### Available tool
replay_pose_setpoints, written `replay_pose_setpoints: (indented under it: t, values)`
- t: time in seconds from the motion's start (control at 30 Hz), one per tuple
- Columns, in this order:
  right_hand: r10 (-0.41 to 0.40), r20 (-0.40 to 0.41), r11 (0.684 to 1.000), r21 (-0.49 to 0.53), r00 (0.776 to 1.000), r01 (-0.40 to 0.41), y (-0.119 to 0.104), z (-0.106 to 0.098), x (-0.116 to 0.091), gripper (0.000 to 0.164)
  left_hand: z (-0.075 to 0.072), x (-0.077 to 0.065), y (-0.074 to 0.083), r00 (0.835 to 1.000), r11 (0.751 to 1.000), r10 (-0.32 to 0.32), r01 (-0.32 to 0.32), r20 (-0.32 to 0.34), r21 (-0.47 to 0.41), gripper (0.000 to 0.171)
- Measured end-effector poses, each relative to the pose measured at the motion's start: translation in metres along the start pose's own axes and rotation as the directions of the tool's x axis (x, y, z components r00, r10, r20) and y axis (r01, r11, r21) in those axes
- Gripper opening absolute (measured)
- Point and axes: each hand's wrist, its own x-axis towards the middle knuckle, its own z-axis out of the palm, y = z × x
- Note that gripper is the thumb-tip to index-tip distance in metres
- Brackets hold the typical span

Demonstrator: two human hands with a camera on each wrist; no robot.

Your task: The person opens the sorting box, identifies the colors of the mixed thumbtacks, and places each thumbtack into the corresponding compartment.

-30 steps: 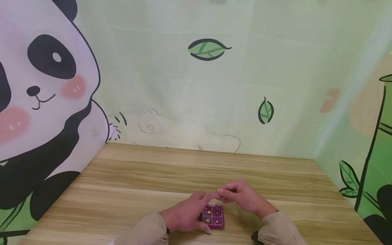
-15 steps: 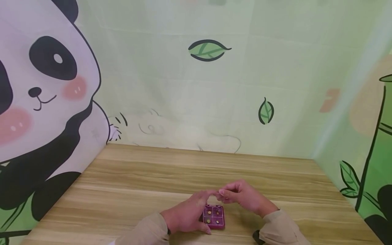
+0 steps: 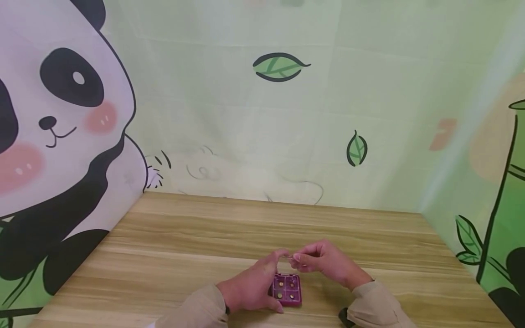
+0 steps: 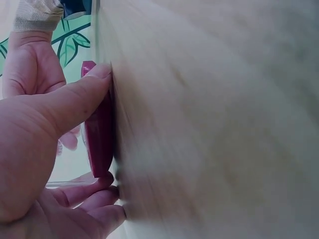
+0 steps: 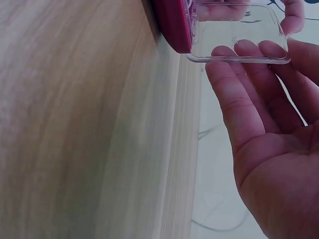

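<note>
A small magenta pill box (image 3: 287, 291) stands on the table, its clear lid (image 5: 237, 30) raised on the hinge at the far side. Its compartments hold small yellowish and brownish round pieces. My left hand (image 3: 252, 282) grips the box from the left, the thumb at the near side and the other fingers around the far side. At the raised lid, my right hand (image 3: 328, 264) pinches the lid's edge between thumb and fingers. In the right wrist view, several fingertips show through the clear plastic. The left wrist view has the box edge-on, with the left thumb (image 4: 84, 97) against it.
The wooden table (image 3: 197, 228) extends beyond both hands to a backdrop (image 3: 205, 91) printed with a panda and leaves. A dark object (image 3: 346, 317) sits beside the right sleeve (image 3: 379, 305), partly cut off by it.
The left index finger has drawn back leftward and up from beside the right fingertips. The right hand and the box stay almost where they were.
</note>
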Motion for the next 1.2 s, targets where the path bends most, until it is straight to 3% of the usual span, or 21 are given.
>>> replay_pose_setpoints:
  t: [0.4, 0.87, 1.2]
  values:
    - [-0.031, 0.005, 0.999, -0.013, 1.0, 0.031, -0.0002, 0.0021, -0.0009, 0.029, -0.0005, 0.0011, -0.0053, 1.0, 0.999, -0.03, 0.03, 0.009, -0.015, 0.117]
    - [-0.101, 0.031, 0.988, -0.117, 0.994, 0.104, 0.0009, 0.0032, -0.0034, 0.023, -0.0007, 0.0005, -0.0062, 1.0, 1.0, -0.013, 0.013, 0.006, 0.015, 0.105]
    - [-0.11, 0.025, 0.976, -0.185, 0.994, 0.112, 0.0023, 0.0026, -0.0061, 0.022, -0.0037, 0.0014, -0.0032, 1.0, 0.999, 0.014, -0.015, 0.014, 0.031, 0.097]
